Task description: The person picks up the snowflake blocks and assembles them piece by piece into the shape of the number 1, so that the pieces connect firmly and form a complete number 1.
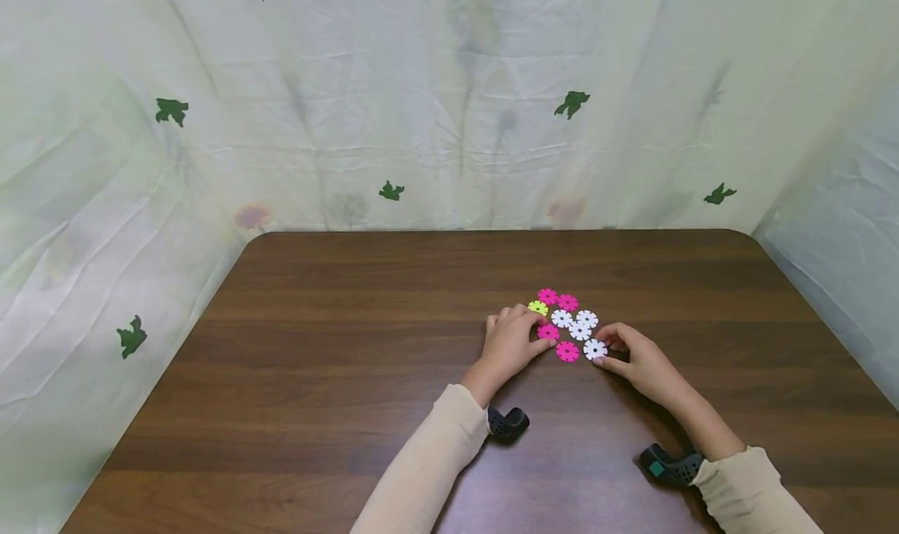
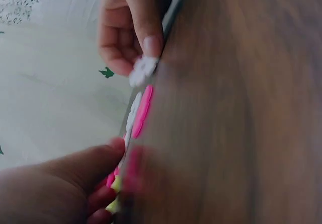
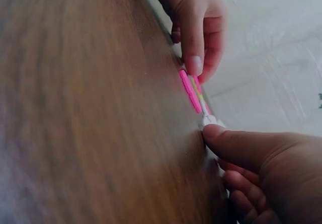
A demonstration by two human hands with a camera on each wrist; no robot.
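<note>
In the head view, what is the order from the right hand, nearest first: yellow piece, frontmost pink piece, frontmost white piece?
1. Frontmost white piece: pinched by right hand.
2. Frontmost pink piece: left of it.
3. Yellow piece: farther left, behind.

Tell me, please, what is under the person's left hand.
By the left hand, a pink disc shows between thumb and fingers, and a yellow disc peeks past the fingers. Whatever lies beneath the palm is covered and cannot be seen.
</note>
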